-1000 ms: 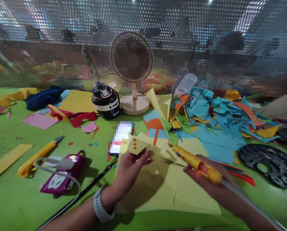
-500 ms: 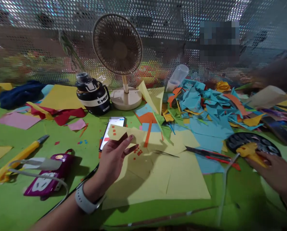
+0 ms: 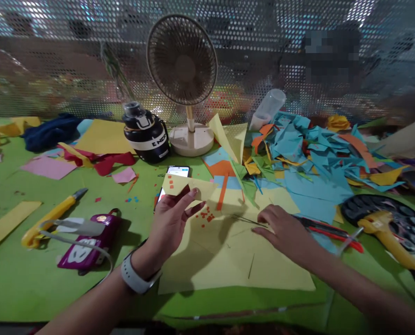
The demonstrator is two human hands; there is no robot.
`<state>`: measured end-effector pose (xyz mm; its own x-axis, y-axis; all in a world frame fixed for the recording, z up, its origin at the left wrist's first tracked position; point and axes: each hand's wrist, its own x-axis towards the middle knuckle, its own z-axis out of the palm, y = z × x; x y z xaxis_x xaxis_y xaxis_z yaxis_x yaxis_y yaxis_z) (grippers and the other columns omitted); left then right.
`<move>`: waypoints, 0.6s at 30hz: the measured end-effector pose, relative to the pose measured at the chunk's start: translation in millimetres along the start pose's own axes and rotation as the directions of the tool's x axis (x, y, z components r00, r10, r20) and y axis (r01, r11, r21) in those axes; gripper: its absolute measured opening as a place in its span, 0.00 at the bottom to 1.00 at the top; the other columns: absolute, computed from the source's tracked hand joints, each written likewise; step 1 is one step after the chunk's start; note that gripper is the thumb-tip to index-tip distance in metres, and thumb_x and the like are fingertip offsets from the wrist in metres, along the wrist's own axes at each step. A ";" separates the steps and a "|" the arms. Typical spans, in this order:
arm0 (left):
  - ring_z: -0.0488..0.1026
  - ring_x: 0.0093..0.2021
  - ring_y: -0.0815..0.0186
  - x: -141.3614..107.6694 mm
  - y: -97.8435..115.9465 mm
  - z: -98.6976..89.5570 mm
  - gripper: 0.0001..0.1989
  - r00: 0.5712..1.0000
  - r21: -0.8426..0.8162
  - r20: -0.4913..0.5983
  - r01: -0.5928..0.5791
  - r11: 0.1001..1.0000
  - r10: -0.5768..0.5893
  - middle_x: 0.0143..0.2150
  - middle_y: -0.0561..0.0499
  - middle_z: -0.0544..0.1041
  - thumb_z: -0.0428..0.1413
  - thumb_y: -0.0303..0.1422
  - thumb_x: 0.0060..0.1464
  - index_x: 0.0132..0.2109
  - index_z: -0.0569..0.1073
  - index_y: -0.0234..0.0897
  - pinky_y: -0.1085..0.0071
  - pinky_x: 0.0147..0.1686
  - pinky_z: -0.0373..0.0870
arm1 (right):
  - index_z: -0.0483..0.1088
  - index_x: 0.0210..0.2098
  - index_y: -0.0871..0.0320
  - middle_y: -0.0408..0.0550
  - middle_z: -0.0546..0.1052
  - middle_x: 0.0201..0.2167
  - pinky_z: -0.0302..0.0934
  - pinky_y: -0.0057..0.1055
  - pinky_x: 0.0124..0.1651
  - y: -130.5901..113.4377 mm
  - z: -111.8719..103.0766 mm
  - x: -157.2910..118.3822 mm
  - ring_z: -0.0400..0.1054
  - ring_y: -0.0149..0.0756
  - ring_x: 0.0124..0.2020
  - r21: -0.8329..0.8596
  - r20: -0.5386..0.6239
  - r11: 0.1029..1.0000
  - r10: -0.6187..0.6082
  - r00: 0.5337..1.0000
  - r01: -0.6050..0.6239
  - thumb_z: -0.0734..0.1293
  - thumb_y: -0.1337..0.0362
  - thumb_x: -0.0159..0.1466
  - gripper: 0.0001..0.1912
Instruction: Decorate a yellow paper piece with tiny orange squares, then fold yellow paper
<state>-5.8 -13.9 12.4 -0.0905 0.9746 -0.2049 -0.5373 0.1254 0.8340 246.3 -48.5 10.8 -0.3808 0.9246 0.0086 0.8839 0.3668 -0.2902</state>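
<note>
My left hand is closed on a piece of pale yellow paper that carries a few small orange squares. Loose orange squares lie on the large pale yellow sheet beneath it. Over that sheet my right hand reaches in from the right, thumb and forefinger apart. Thin metal tweezers lie at its fingertips; whether it touches them I cannot tell. Away to the right, a yellow hot glue gun rests on a black round tray with nobody holding it.
A phone lies behind my left hand. Red-and-black scissors sit beyond my right hand. At left are a yellow cutter knife and a purple device. A fan, a black bottle and blue paper scraps stand behind.
My right hand has let go of the hot glue gun and moved left to the tweezers. My left hand still holds the paper. The view has shifted a little to the left.
</note>
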 end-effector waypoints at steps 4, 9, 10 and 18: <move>0.76 0.37 0.66 3.2 4.7 -0.5 0.11 0.999 -0.027 -0.029 -0.014 1.000 0.013 0.35 0.54 0.79 0.67 0.29 0.40 0.34 0.76 0.38 0.70 0.34 0.75 | 0.64 0.27 0.55 0.47 0.73 0.27 0.62 0.36 0.35 4.3 -5.1 4.4 0.69 0.40 0.31 0.148 0.033 0.984 0.092 0.995 -0.096 0.60 0.62 0.64 0.09; 0.75 0.37 0.66 5.8 3.8 -1.2 0.10 0.999 -0.036 -0.037 -0.012 0.999 0.011 0.35 0.55 0.79 0.66 0.28 0.41 0.33 0.76 0.38 0.69 0.35 0.75 | 0.66 0.40 0.56 0.39 0.73 0.20 0.61 0.28 0.24 -0.6 -31.9 7.0 0.68 0.31 0.18 0.697 0.197 0.625 0.306 0.932 -0.352 0.62 0.55 0.62 0.12; 0.75 0.36 0.67 5.9 2.2 -1.5 0.09 1.000 -0.039 -0.028 -0.007 0.999 0.006 0.35 0.55 0.78 0.66 0.28 0.41 0.33 0.76 0.38 0.69 0.35 0.75 | 0.67 0.40 0.57 0.39 0.73 0.19 0.62 0.27 0.24 -3.7 -35.5 9.7 0.69 0.31 0.19 0.769 0.226 0.525 0.309 0.924 -0.364 0.64 0.56 0.60 0.13; 0.75 0.38 0.65 7.2 -10.4 -6.8 0.10 0.997 -0.042 -0.020 0.075 0.996 -0.076 0.35 0.54 0.78 0.65 0.29 0.43 0.36 0.75 0.38 0.63 0.40 0.76 | 0.74 0.35 0.61 0.51 0.81 0.31 0.66 0.26 0.29 -24.8 -19.7 38.2 0.76 0.35 0.30 0.878 0.390 0.200 0.228 0.892 -0.435 0.73 0.56 0.52 0.16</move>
<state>-6.6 -9.4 -1.2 -0.0662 0.9583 -0.2780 -0.5773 0.1904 0.7940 215.2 -20.2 37.3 -0.2437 0.8684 -0.4318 0.1046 -0.4191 -0.9019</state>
